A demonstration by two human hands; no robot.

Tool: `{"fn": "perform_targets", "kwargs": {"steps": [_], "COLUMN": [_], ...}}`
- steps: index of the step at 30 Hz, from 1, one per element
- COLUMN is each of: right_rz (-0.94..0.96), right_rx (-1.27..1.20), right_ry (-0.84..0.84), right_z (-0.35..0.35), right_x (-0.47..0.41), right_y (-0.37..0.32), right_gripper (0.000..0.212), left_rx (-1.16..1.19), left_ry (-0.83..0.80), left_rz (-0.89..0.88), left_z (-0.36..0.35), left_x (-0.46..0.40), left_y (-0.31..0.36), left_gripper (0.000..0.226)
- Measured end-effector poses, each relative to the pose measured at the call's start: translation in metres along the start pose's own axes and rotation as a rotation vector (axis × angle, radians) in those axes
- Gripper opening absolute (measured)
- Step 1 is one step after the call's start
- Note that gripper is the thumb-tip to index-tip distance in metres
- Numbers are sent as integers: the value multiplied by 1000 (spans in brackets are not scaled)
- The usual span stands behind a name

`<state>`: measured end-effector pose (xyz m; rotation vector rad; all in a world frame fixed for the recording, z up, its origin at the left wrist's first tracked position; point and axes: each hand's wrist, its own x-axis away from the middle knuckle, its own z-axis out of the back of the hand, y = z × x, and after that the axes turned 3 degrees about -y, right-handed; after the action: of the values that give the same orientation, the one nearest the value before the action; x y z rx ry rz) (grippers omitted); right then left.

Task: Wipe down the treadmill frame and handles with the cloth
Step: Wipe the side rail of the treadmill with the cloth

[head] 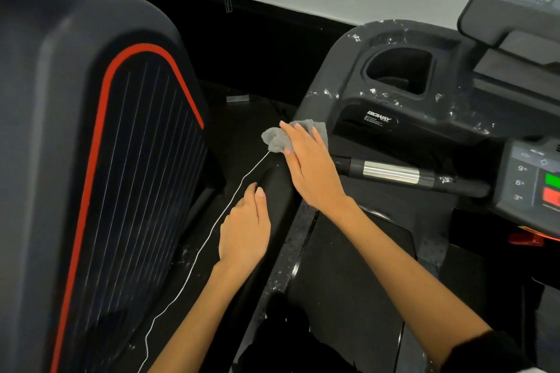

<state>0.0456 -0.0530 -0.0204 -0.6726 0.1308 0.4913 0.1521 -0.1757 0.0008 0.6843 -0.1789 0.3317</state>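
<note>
A grey cloth (277, 138) lies bunched on the treadmill's black left handrail (277, 182), where the rail meets the console. My right hand (312, 166) presses flat on the cloth with straight fingers. My left hand (245, 230) rests lower on the same handrail, fingers wrapped over its outer side. A long white thread hangs from the cloth down to the lower left. The black console frame (394, 112) with a cup holder is speckled with white flecks.
A cross handle with a metal sensor grip (391, 172) runs right of my right hand. The control panel (533, 179) with green and red buttons sits at far right. A second black machine with a red stripe (100, 142) stands close on the left.
</note>
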Motion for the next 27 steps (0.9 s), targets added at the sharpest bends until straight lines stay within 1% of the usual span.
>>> {"fn": "perform_targets", "kwargs": {"steps": [5, 8, 10, 13, 16, 18, 21, 24, 27], "right_rz": [-64, -67, -58, -140, -195, -229, -203, -185, -119], "right_rx": [-66, -24, -44, -114, -138, -160, -158, -275, -360], "right_ry": [66, 92, 75, 20, 71, 115, 136, 77, 22], "right_z": [-3, -10, -7, 5, 8, 5, -2, -9, -11], "right_x": [31, 29, 19, 1, -1, 15, 50, 72, 80], "right_y": [0, -6, -5, 4, 5, -4, -17, -18, -16], "right_gripper": [44, 45, 45, 46, 47, 47, 48, 49, 48], "left_rx": [-11, -2, -4, -13, -8, -6, -10, -20, -22], "left_ry": [8, 8, 8, 7, 10, 12, 18, 19, 22], "left_rz": [-6, -1, -4, -3, 0, -4, -3, -2, 2], "left_z": [0, 1, 1, 0, 0, 0, 0, -1, -2], "left_x": [-1, 0, 0, -1, 0, 0, 0, 0, 0], "left_y": [0, 1, 1, 0, -1, 0, 0, 1, 2], "left_gripper": [52, 51, 51, 51, 51, 50, 51, 51, 50]}}
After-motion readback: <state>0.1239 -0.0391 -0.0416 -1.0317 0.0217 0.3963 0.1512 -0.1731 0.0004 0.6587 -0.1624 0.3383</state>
